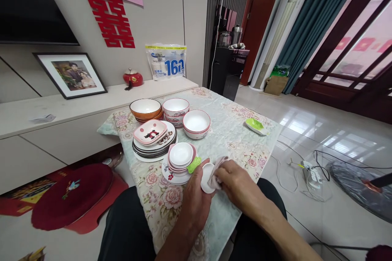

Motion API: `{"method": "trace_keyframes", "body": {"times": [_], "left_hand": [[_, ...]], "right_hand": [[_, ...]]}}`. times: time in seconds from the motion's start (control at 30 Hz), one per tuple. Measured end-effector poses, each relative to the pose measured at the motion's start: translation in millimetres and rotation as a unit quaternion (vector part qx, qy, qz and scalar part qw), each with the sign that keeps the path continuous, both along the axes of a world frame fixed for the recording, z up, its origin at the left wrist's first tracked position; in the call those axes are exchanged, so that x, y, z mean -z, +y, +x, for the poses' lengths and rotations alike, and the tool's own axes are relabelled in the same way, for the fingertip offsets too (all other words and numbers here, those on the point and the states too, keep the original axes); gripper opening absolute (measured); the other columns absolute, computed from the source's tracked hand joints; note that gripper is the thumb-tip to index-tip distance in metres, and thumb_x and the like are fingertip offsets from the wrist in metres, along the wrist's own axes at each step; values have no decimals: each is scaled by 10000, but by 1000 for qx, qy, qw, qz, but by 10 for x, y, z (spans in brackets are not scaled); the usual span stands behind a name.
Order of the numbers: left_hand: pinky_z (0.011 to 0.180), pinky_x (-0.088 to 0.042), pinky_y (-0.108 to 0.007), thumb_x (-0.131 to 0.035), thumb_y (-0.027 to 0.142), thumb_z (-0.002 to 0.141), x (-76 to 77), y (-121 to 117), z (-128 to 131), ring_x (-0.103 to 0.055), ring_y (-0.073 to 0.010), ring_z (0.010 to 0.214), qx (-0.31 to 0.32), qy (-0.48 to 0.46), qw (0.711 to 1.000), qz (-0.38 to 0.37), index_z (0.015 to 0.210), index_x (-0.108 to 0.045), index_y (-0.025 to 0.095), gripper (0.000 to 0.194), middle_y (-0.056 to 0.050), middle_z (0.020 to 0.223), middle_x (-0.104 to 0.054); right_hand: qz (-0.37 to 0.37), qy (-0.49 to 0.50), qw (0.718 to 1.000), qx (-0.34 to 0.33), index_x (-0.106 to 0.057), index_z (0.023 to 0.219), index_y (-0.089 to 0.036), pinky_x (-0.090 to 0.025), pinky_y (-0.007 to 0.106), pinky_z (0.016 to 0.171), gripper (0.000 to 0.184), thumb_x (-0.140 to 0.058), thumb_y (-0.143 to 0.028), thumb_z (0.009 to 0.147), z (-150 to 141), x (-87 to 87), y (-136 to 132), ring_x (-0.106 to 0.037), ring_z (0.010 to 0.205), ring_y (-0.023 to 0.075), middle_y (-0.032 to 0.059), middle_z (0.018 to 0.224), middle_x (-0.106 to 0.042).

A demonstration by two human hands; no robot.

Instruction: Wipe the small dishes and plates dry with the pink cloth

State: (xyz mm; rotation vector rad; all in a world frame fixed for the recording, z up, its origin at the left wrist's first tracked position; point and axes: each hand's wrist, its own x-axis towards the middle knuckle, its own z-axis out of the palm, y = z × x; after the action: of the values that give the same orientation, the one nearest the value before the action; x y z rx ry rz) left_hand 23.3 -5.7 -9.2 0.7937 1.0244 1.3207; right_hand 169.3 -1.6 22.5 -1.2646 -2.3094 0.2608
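My left hand (197, 200) is closed around a small white dish (207, 175), held tilted above the near part of the table. Bunched in my right hand (234, 179) is a pale pink cloth (216, 171), pressed against the dish's right side. Just beyond my left fingers, a stack of small white bowls (181, 153) sits on pink-rimmed dishes and a flower-patterned plate (171, 176). A bright green leaf-shaped piece (194, 164) shows between that stack and my left hand; whether it joins the held dish I cannot tell. Another green leaf-shaped dish (255, 124) lies at the table's right side.
Behind are stacked plates with a pink square dish (150, 131), orange bowls (145, 108), and white red-rimmed bowls (196, 121). A floral cloth (226, 110) covers the table. A cabinet (122, 97) borders the far side. Cables and a power strip (312, 173) lie on the right floor.
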Motion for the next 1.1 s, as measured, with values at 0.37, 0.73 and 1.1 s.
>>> {"method": "trace_keyframes", "body": {"times": [0.37,0.73,1.1], "left_hand": [[800,-591,-420,-624,228,755,39,12,8,-690,-260,977,96,5,995,-36,1217,-503,185,480,-120,1194,-665],[712,-451,-363,-499,244,834,21,44,-130,-635,-234,750,83,451,879,127,888,-541,207,78,-62,817,-672],[592,-440,-303,-396,335,933,-50,-33,5,-633,-208,644,-44,352,929,102,932,-543,226,183,-54,824,-677]], "right_hand": [[-39,217,974,41,-684,1104,-247,-497,335,853,220,-579,-211,914,49,52,41,-626,966,202,48,1035,-689],[93,64,994,7,-646,1164,-198,-517,357,738,455,-427,10,824,18,149,15,-589,871,223,89,928,-680],[-24,371,911,177,-618,1161,-195,-541,304,774,243,-548,-289,947,-330,364,-77,-671,889,196,74,1030,-706]]}}
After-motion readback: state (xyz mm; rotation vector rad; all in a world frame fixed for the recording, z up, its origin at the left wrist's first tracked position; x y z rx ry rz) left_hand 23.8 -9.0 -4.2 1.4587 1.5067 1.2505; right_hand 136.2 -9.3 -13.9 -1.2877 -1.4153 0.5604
